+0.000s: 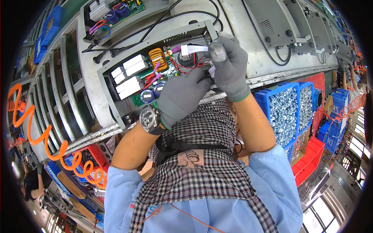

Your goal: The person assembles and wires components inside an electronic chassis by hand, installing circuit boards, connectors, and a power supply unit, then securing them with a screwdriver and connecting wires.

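cable (197, 49) left of curled right hand (231, 66) looked light, floppy, best held by plug (183, 50); left hand (182, 97) curled too, both grips unclear.

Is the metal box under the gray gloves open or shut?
Open. No lid covers the gray metal case, so the coppery coil and white blocks inside show from above.

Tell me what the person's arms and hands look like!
The left hand and right hand wear grey gloves with thin green edges at the wrists. A chunky round watch with a dark strap sits on the left wrist. The light blue sleeves stop around the elbows, so the forearms are bare.
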`<action>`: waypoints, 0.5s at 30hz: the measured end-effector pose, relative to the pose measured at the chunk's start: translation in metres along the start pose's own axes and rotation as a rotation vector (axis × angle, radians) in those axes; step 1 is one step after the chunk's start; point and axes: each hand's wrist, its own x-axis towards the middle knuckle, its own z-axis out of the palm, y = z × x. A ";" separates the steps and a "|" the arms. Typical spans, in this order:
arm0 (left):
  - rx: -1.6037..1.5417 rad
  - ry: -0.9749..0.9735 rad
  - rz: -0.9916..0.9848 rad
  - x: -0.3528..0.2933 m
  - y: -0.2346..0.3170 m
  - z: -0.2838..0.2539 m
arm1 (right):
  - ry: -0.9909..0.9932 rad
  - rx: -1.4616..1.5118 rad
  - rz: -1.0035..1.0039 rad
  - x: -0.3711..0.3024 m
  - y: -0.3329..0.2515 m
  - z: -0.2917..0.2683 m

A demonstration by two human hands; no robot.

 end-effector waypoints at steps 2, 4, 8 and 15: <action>0.002 -0.005 -0.021 0.003 0.004 -0.002 | 0.047 0.017 -0.025 -0.003 0.012 0.001; 0.012 -0.010 -0.052 -0.004 0.012 -0.011 | 0.056 0.153 0.089 -0.009 0.012 -0.003; 0.036 -0.011 -0.011 -0.025 0.026 -0.043 | -0.108 0.681 0.349 0.009 -0.041 -0.022; -0.184 0.021 -0.077 -0.019 0.009 -0.067 | -0.340 0.053 0.418 0.027 -0.065 -0.028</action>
